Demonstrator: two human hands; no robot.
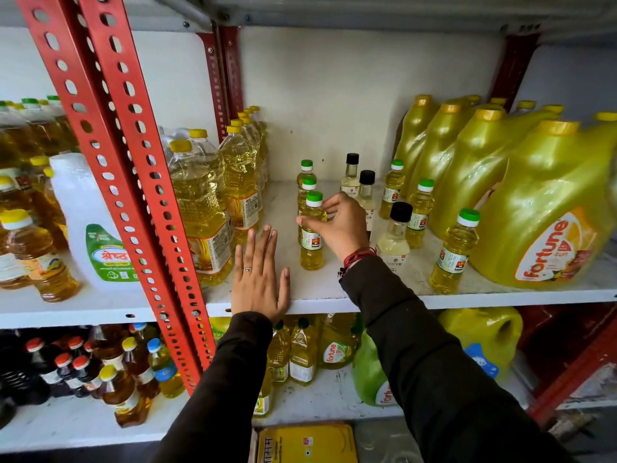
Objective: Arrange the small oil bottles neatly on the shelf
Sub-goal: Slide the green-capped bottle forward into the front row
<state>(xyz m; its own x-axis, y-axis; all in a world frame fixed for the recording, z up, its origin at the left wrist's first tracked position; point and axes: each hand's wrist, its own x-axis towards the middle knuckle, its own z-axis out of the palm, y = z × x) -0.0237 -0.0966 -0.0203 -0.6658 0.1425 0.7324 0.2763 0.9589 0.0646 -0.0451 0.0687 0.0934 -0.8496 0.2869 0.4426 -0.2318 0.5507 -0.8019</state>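
Small green-capped bottles of yellow oil stand on the white shelf (pixel 367 300). Three form a line running front to back; my right hand (pixel 337 225) grips the front bottle (pixel 312 243) at its shoulder. Behind it stand two more (pixel 308 186) (pixel 306 168). To the right, three other green-capped bottles (pixel 453 252) (pixel 420 213) (pixel 393 190) stand in a loose diagonal. Three black-capped bottles of pale oil (pixel 394 237) (pixel 366 192) (pixel 350 175) stand between the two groups. My left hand (pixel 258 279) lies flat, fingers spread, on the shelf's front edge.
Large yellow Fortune jugs (pixel 547 215) crowd the shelf's right side. Tall clear oil bottles (pixel 203 208) line the left, beside a red perforated upright (pixel 140 175). A white jug (pixel 86 222) and amber bottles sit further left. The lower shelf holds several more bottles.
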